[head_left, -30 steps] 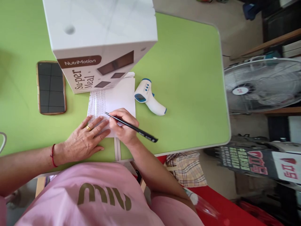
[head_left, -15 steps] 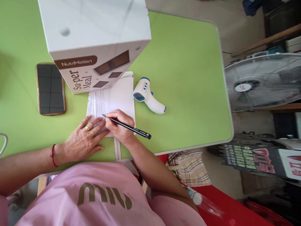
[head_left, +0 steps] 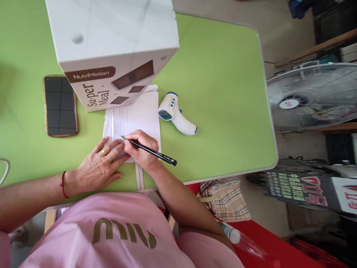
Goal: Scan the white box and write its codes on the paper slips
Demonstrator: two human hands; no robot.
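Note:
A black pen [head_left: 156,152] is gripped in my right hand [head_left: 142,149], its tip at the edge of the handwritten rows on a white sheet of paper [head_left: 142,119]. My left hand [head_left: 99,163] lies flat with fingers spread, its fingertips on the lower left of the paper and the palm over the green table. It wears a gold ring and a red wrist cord. The top of the paper goes behind a white "Super Meal" box [head_left: 111,33], which hides part of it. More paper edges show under the sheet.
A phone [head_left: 61,106] lies left of the box on the green table [head_left: 223,93]. A white and blue infrared thermometer [head_left: 177,113] rests right of the paper. Beyond the table's right edge stands a fan [head_left: 309,96]. A plastic bottle [head_left: 245,242] lies on a red surface below.
The pen's rear end has shifted slightly left and down, with its tip at nearly the same place. My left hand stays where it was.

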